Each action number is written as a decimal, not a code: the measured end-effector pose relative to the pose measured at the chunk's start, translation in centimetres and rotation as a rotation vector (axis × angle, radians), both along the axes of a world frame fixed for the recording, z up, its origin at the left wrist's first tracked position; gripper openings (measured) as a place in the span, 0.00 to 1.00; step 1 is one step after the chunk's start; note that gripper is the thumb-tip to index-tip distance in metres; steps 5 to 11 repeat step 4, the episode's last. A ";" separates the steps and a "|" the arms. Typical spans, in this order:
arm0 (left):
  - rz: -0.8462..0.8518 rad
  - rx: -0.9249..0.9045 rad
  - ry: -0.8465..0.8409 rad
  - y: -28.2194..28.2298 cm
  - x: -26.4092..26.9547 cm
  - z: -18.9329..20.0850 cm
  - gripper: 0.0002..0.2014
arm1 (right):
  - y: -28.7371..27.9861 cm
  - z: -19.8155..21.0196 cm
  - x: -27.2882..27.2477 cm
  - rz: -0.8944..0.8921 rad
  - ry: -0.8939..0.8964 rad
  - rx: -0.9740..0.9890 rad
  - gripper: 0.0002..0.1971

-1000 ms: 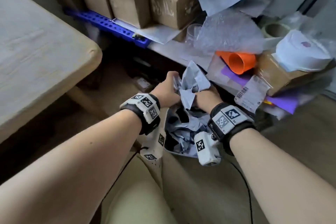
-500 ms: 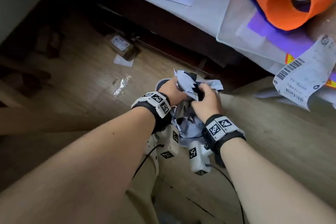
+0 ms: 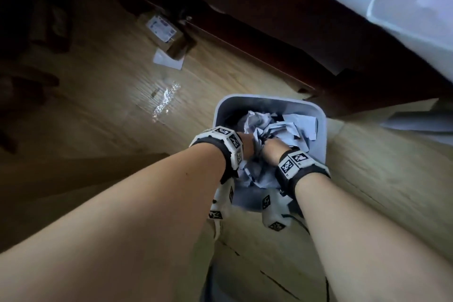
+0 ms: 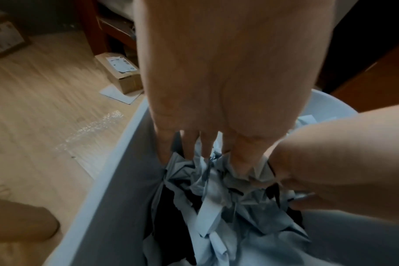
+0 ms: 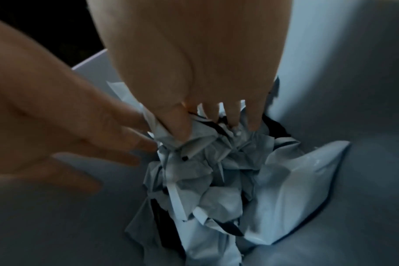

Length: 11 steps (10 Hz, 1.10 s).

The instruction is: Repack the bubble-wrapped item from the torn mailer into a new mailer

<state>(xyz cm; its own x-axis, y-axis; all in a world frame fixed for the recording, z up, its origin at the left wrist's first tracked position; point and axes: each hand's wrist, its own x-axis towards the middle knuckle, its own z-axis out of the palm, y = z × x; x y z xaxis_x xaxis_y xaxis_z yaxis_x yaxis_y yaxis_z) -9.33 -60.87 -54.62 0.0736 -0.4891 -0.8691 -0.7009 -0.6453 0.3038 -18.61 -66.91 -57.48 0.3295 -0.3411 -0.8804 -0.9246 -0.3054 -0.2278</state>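
The torn mailer (image 3: 277,130), crumpled grey-white plastic with a black lining, sits inside a white bin (image 3: 269,99) on the floor. My left hand (image 3: 247,146) presses down on it with straight, spread fingers (image 4: 205,147). Beside it, my right hand (image 3: 272,149) reaches into the bin, thumb and fingers (image 5: 207,118) pinching a fold of the mailer (image 5: 216,180). The bin's wall (image 5: 353,90) rises around both hands. No bubble-wrapped item or new mailer is in view.
A scrap of bubble wrap (image 3: 166,100) lies on the wooden floor left of the bin. Farther off, a small labelled cardboard box (image 3: 166,34) sits on a white sheet. Dark wooden furniture (image 3: 269,19) runs behind the bin, under a white tabletop at the upper right.
Both hands have carried the crumpled mailer down from in front of the cluttered shelf into the bin. My left hand's grip has changed to a flat press.
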 end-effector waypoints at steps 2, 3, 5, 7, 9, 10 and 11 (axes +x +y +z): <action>0.034 -0.002 -0.074 -0.9 0.8 1.9 0.20 | -1.0 2.0 0.0 -0.009 0.011 -0.075 0.17; 0.043 -0.026 -0.102 -0.9 1.2 4.3 0.21 | -0.6 4.6 -0.9 -0.084 -0.006 -0.134 0.19; 0.091 -0.085 -0.134 -0.5 1.6 6.7 0.24 | -0.4 7.2 -1.3 -0.149 -0.060 -0.230 0.20; 0.091 -0.085 -0.134 -0.5 1.6 6.7 0.24 | -0.4 7.2 -1.3 -0.149 -0.060 -0.230 0.20; 0.091 -0.085 -0.134 -0.5 1.6 6.7 0.24 | -0.4 7.2 -1.3 -0.149 -0.060 -0.230 0.20; 0.091 -0.085 -0.134 -0.5 1.6 6.7 0.24 | -0.4 7.2 -1.3 -0.149 -0.060 -0.230 0.20; 0.091 -0.085 -0.134 -0.5 1.6 6.7 0.24 | -0.4 7.2 -1.3 -0.149 -0.060 -0.230 0.20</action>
